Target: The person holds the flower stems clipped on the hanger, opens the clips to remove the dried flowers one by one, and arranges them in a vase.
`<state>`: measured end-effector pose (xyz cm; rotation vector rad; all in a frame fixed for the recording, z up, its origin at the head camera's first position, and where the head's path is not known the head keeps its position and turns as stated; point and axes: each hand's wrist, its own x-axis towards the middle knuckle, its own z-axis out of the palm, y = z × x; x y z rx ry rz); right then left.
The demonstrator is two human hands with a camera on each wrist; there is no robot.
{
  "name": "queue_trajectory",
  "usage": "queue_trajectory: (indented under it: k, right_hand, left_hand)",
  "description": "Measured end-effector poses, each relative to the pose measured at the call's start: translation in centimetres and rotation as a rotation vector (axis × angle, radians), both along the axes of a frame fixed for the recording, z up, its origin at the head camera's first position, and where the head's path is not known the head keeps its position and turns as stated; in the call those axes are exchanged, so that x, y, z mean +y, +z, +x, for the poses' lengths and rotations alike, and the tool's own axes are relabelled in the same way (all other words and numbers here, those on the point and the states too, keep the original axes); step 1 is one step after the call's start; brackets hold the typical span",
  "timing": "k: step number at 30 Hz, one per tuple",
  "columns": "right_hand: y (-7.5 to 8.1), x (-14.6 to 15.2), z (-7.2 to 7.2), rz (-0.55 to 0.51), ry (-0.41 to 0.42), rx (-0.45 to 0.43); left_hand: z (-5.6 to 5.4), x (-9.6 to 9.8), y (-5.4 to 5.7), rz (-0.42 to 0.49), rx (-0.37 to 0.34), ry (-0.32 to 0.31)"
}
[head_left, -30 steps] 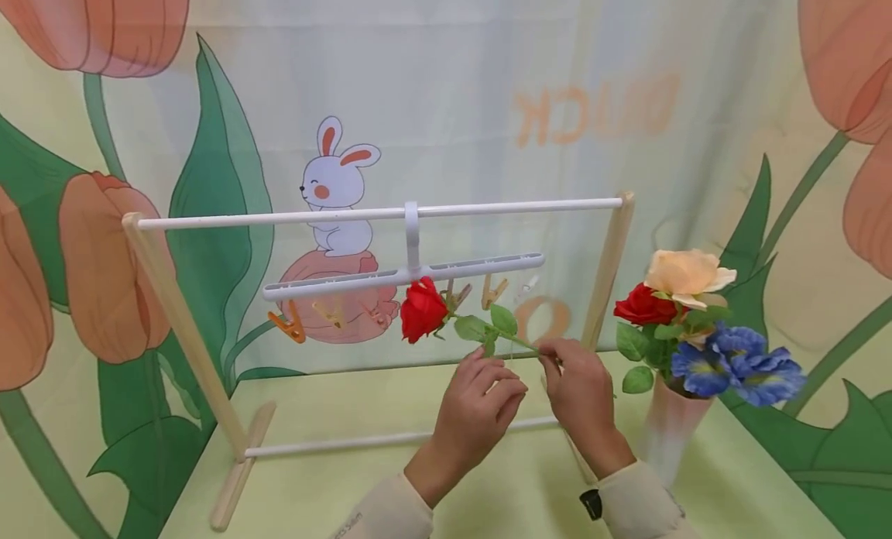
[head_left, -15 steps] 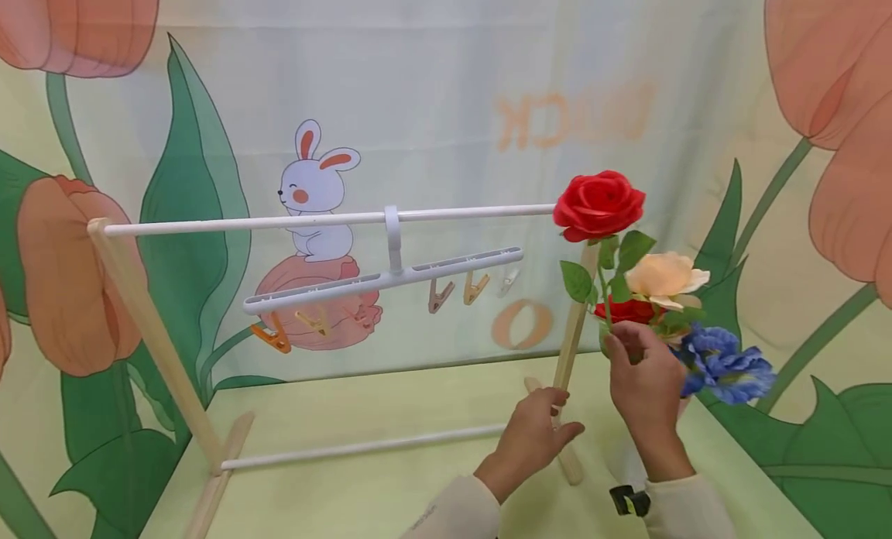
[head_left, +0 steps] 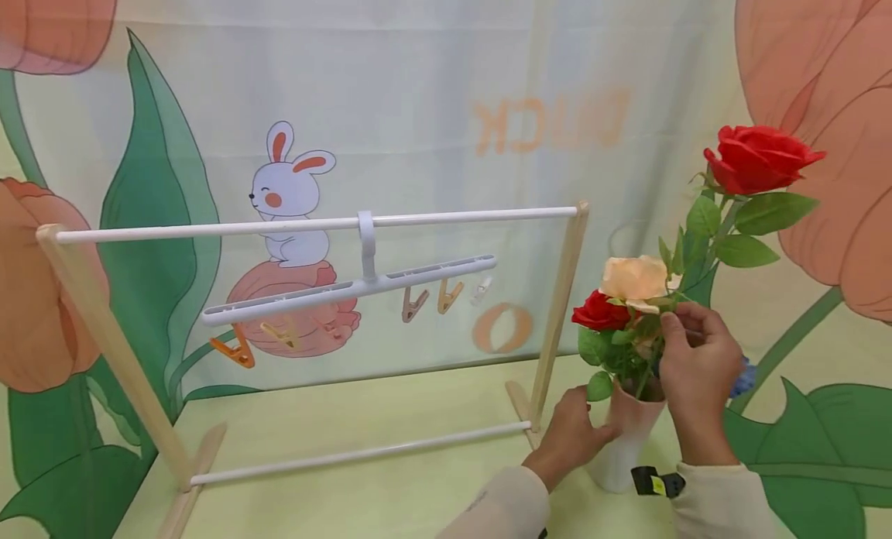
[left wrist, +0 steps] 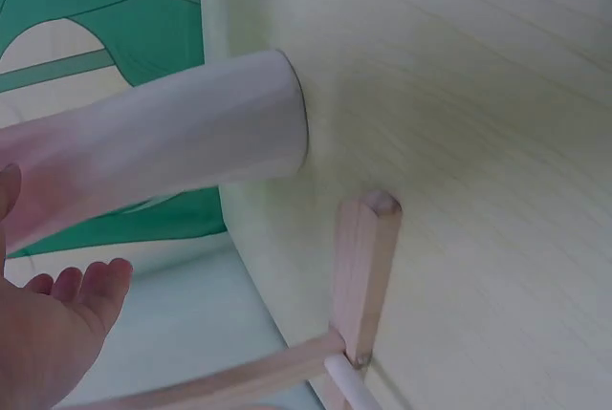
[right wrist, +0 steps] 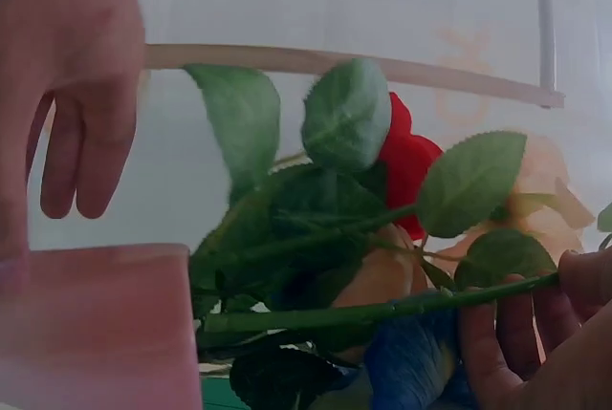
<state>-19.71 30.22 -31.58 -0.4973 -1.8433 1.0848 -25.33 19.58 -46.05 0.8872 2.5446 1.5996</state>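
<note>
My right hand (head_left: 700,369) pinches the green stem of a red artificial rose (head_left: 761,161), which leans to the right above the vase. In the right wrist view the rose stem (right wrist: 382,312) runs to the mouth of the pink-and-white vase (right wrist: 96,334); whether its end is inside cannot be made out. The left hand (head_left: 571,438) is beside the vase (head_left: 620,446), fingers spread and thumb at its side; firm contact is unclear. Inside the vase stand another red rose (head_left: 601,312), a peach rose (head_left: 634,282) and blue flowers (head_left: 744,378), mostly hidden by my right hand.
A wooden rack (head_left: 560,314) with white rods stands left of the vase. From its top rod hangs a grey hanger (head_left: 348,290) carrying several clips, among them an orange clip (head_left: 235,349). A printed curtain (head_left: 418,74) backs the pale table (head_left: 390,492).
The rose has gone from beside the hanger, held sideways, to upright above the vase at the right. My left hand has left the rose's leaves and come to the vase. The view has turned right.
</note>
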Motion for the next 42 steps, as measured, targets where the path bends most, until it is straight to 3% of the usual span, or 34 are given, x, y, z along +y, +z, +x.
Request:
queue_trajectory:
  k: [4,9,15,21,25,29,32,35,42]
  right_hand:
    - [0.2,0.2,-0.2,-0.026,-0.017,-0.016]
    - [-0.3,0.3,-0.3,0.005,-0.014,-0.049]
    - [-0.9,0.7,-0.2,0.028,-0.003,-0.074]
    - [-1.4,2.1,0.3,0.123,0.109,-0.278]
    - [-1.0,3.1,1.0,0.175,0.186,-0.402]
    - [-0.2,3.8,1.4,0.190,0.284,-0.478]
    - [0.3,4.1,1.6,0.171,0.329,-0.471]
    - [0.8,4.2,1.6,0.120,0.313,-0.454]
    - [1.1,4.2,1.8,0.049,0.141,-0.431]
  left_hand:
    - [0.0,1.0,-0.3,0.057,0.053,-0.011]
    - [0.2,1.5,-0.4,0.108,-0.009,-0.004]
    - [-0.1,1.7,-0.7,0.164,-0.036,-0.052]
    - [-0.5,1.9,-0.7,0.151,-0.006,-0.068]
    - [-0.6,1.9,-0.6,0.121,0.020,-0.054]
    - [-0.7,2.0,-0.5,0.112,0.003,-0.051]
    - [-0.7,2.1,-0.5,0.120,-0.051,-0.053]
    - [-0.6,2.3,-0.6,0.125,-0.076,-0.054]
    - [-0.8,2.5,-0.6,0.143,-0.047,-0.079]
